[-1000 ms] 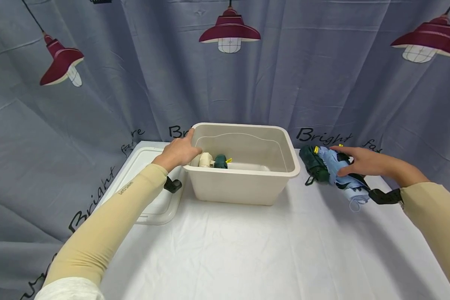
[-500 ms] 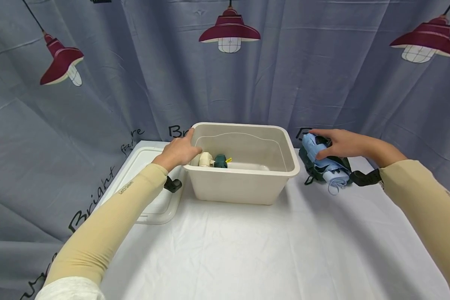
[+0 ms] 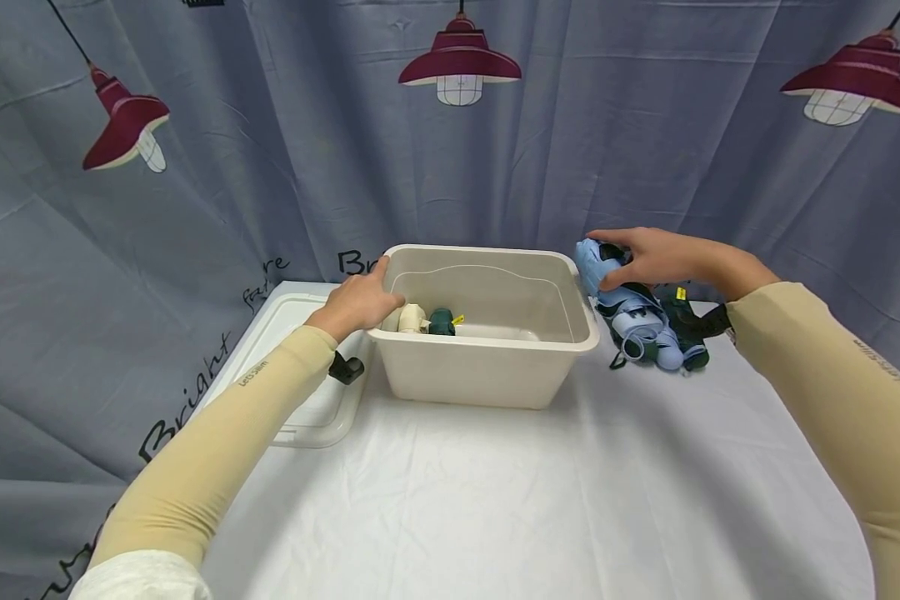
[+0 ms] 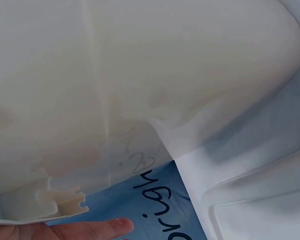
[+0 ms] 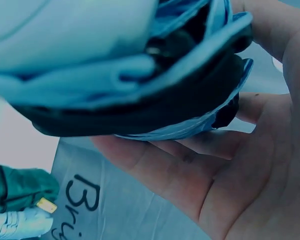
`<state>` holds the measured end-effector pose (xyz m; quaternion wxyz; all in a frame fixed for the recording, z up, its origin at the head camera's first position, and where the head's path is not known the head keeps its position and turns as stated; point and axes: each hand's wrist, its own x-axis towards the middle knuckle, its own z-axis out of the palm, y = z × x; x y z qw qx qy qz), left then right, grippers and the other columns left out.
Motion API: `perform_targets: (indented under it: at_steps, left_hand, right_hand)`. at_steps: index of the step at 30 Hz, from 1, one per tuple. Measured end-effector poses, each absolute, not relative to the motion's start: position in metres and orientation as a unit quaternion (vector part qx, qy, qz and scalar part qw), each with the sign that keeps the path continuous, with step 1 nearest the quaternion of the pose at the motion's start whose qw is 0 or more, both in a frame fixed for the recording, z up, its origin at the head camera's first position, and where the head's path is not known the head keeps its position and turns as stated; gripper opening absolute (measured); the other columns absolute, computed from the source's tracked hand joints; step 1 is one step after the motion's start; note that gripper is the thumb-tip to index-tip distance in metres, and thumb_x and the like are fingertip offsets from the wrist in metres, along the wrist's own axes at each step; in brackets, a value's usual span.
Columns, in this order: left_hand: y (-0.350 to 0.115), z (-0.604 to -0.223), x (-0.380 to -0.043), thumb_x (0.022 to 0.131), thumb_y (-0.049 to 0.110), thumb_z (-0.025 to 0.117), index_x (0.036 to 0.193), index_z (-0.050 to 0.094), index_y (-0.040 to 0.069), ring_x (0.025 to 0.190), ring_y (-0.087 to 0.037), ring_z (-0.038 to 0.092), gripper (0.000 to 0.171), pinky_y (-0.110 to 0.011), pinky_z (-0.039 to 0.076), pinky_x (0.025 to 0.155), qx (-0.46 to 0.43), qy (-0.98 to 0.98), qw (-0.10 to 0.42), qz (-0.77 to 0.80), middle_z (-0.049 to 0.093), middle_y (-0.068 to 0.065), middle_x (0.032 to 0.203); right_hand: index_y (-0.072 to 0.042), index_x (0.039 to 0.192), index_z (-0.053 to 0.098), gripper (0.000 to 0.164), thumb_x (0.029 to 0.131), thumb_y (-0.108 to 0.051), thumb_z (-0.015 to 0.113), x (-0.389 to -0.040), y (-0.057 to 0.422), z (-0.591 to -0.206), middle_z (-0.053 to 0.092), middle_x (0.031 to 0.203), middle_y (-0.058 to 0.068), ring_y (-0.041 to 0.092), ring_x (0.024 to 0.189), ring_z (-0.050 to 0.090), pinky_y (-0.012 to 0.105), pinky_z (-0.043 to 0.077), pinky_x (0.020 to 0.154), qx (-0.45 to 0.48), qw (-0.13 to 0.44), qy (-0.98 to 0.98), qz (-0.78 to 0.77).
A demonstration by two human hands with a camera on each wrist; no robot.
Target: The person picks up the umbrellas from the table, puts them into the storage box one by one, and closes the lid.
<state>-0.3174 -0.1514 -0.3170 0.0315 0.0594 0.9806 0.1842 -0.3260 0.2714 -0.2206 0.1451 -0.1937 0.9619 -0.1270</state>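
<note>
On the white cloth-covered table [image 3: 495, 508], the left hand [image 3: 358, 304] grips the left rim of an off-white rectangular plastic bin [image 3: 472, 375], with a white plastic lid [image 3: 328, 412] lying beside it and cream [image 3: 411, 319] and dark-green [image 3: 442, 322] bundles inside. Just right of the bin, the right hand [image 3: 663, 254] grips a tilted, light-blue folded fabric umbrella with black lining [image 3: 621, 300], above blue and dark-green fabric bundles [image 3: 669, 357]. Behind hangs a grey-blue curtain [image 3: 630, 125] printed with red lamps.

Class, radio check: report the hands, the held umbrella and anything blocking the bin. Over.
Left hand holding bin at left edge. Right hand gripping light blue umbrella near right edge. Lid off, lying left, not blocking.
</note>
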Motion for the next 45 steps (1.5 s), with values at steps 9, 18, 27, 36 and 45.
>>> perform_targets:
  at_steps: [9,18,27,36,45]
  left_hand:
    - [-0.154,-0.323,-0.32,0.093,0.046,0.05,0.163,0.01,0.019,0.119,-0.039,0.059,0.085,-0.053,0.048,0.088,0.06,0.98,0.033,0.186,0.055,-0.023,0.141]
    - [-0.156,-0.323,-0.319,0.092,0.047,0.05,0.163,0.01,0.021,0.12,-0.039,0.059,0.085,-0.053,0.048,0.086,0.055,0.981,0.035,0.182,0.055,-0.023,0.141]
    - [-0.155,-0.323,-0.321,0.093,0.047,0.049,0.163,0.007,0.022,0.123,-0.04,0.057,0.086,-0.054,0.048,0.089,0.054,0.981,0.037,0.185,0.052,-0.023,0.145]
    - [-0.154,-0.323,-0.321,0.093,0.047,0.051,0.163,0.008,0.022,0.124,-0.039,0.057,0.086,-0.054,0.048,0.09,0.052,0.98,0.038,0.186,0.052,-0.023,0.145]
    - [-0.153,-0.323,-0.321,0.093,0.047,0.05,0.163,0.009,0.021,0.12,-0.038,0.059,0.085,-0.052,0.048,0.086,0.056,0.981,0.032,0.184,0.054,-0.023,0.143]
  right_hand:
    - [-0.015,0.163,0.016,0.09,0.094,-0.042,0.067,-0.341,0.241,-0.212,0.044,0.145,0.025,0.031,0.107,0.057,0.043,0.052,0.08,-0.208,0.17,0.955,-0.125]
    - [-0.016,0.163,0.015,0.089,0.094,-0.04,0.066,-0.361,0.203,-0.215,0.04,0.149,0.025,0.033,0.113,0.057,0.04,0.057,0.082,-0.224,0.207,0.942,-0.143]
    - [-0.017,0.163,0.015,0.087,0.094,-0.033,0.065,-0.373,0.174,-0.228,0.04,0.149,0.022,0.031,0.112,0.059,0.039,0.059,0.081,-0.224,0.233,0.932,-0.166]
    - [-0.017,0.163,0.018,0.087,0.093,-0.032,0.067,-0.381,0.146,-0.249,0.042,0.146,0.02,0.03,0.108,0.06,0.038,0.059,0.079,-0.234,0.258,0.923,-0.163]
    - [-0.018,0.163,0.02,0.088,0.091,-0.032,0.069,-0.388,0.129,-0.267,0.039,0.149,0.016,0.027,0.111,0.059,0.039,0.059,0.079,-0.227,0.296,0.914,-0.157]
